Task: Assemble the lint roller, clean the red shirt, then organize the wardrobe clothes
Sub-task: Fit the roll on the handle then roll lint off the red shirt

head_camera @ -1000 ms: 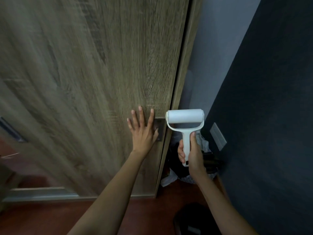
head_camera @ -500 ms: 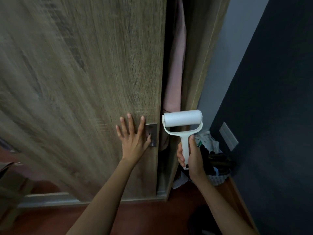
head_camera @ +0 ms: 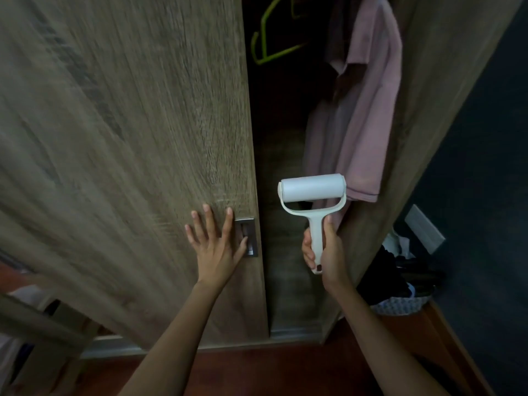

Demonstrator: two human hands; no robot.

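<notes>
Under the left hand point(head_camera: 217, 247) lies the wood-grain sliding door point(head_camera: 128, 138) of the wardrobe; the palm is pressed flat to the panel with the fingers spread and holding nothing, and the thumb reaches into the metal recessed pull point(head_camera: 248, 238) at the door's right edge; to the right of that hand, across the dark gap of the wardrobe opening, the right hand point(head_camera: 324, 252) is closed around the handle of the white lint roller point(head_camera: 313, 192), which stands upright with its roll fitted in the fork at the top, level and well above the knuckles; directly behind and above the roller, a pinkish-red shirt point(head_camera: 368, 115) hangs inside the wardrobe against its right side panel point(head_camera: 437, 95), its hem coming down just beside the roll's right end, though whether the two touch cannot be told; high above the left hand, in the dark interior, hang bare green hangers point(head_camera: 268, 50); low to the right of the right forearm, between the wardrobe side and the dark wall point(head_camera: 485, 167), sits a patterned basket point(head_camera: 400, 305) heaped with dark clothing; a pale wall plate point(head_camera: 425, 228) shows on that wall above it; beneath both forearms runs a reddish floor point(head_camera: 271, 372).
</notes>
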